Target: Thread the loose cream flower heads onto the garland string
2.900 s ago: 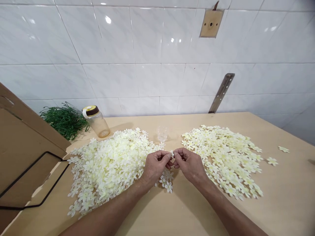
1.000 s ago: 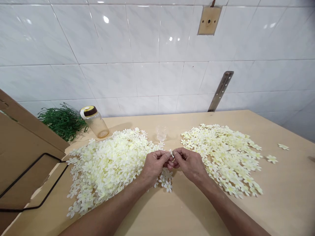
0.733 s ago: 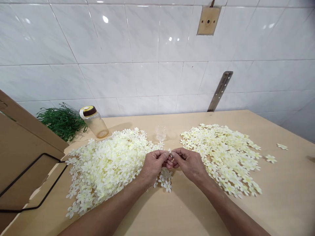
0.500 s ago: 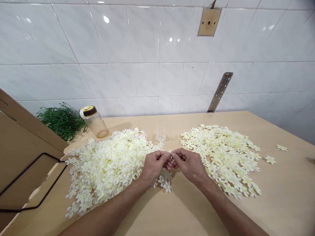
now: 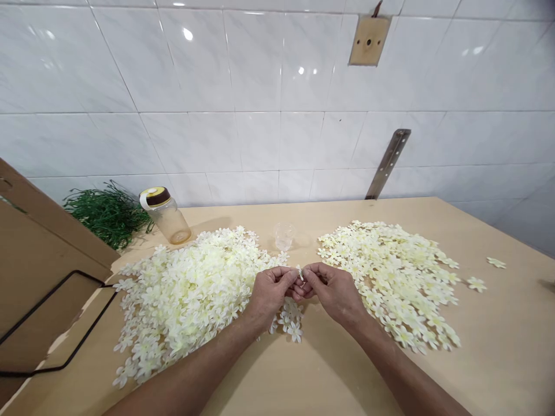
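My left hand (image 5: 276, 289) and my right hand (image 5: 332, 287) meet over the middle of the table, fingertips pinched close together. Between them shows a small part of a pale artificial flower (image 5: 299, 271); the fingers cover most of it. To the left lies a thick heap of cream-white artificial flowers (image 5: 191, 294), its right edge reaching under my left hand. Several loose flowers (image 5: 292, 323) rest just below that hand. Beyond my right hand a flatter spread of similar flowers (image 5: 394, 277) covers the table. Just past both hands stands a small clear cup (image 5: 284, 237).
A clear bottle with a brown and yellow lid (image 5: 165, 216) stands at the back left beside a bunch of green plastic stems (image 5: 108, 214). A cardboard box (image 5: 47, 248) and a black wire frame (image 5: 87, 323) border the left side. The tiled wall (image 5: 260, 138) closes off the back.
Both hands stay in nearly the same place, fingertips still together. Slightly more of the pale flower shows between them. The flower heaps look the same.
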### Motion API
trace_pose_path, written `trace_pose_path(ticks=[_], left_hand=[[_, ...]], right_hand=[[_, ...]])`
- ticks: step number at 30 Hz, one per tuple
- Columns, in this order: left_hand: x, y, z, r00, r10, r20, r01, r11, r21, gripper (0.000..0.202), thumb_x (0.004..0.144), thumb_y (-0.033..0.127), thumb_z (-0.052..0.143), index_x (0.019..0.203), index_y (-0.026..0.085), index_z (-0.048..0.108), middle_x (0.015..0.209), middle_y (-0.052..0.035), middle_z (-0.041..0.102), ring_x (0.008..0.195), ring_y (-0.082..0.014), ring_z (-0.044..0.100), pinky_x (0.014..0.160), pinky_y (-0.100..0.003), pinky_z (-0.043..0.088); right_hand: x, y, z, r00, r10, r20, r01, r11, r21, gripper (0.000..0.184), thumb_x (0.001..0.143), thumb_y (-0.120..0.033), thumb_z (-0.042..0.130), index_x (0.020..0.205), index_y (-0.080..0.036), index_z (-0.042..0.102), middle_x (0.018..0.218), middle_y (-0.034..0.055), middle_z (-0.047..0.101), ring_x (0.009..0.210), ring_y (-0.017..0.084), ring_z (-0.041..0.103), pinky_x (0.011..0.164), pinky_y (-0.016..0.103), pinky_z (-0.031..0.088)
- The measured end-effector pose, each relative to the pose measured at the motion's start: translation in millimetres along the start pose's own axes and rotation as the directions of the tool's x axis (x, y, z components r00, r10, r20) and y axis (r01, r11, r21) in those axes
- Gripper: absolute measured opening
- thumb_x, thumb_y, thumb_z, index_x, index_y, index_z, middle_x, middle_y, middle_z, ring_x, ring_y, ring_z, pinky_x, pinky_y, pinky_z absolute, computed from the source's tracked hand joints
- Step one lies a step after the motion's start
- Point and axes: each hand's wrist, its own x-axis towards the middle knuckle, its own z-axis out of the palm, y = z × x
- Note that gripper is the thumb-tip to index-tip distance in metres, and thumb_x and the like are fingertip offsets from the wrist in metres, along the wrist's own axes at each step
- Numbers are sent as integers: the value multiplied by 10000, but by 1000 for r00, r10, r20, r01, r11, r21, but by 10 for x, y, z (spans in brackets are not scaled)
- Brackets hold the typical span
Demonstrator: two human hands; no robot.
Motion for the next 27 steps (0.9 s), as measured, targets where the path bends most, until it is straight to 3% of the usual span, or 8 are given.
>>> trace_pose_path(ticks=[8,19,27], left_hand=[[-13,0,-6,1000,14,12,-14,999,32,275,785,384,704,755,110,698,641,-40,668,555,-141,613,551,-256,524],[-22,3,6,1000,7,-7,-6,998,66,267,777,374,711,765,107,710,642,-52,677,555,-148,624,547,-261,537],[-3,-44,-5,1000,0,8,0,1000,30,290,785,390,705,735,104,700,651,-54,670,555,-138,616,549,-251,527]], right_hand=[[10,45,3,1000,4,10,-5,1000,28,255,860,-443,603,812,-205,684,670,22,708,607,177,684,589,278,586],[-26,2,-11,972,-233,-29,220,945,-241,190,890,-285,541,784,-210,679,661,2,695,575,133,632,543,214,495],[-28,49,25,976,-212,-48,196,955,-223,197,893,-294,517,810,-199,669,657,9,690,550,134,624,512,210,490]])
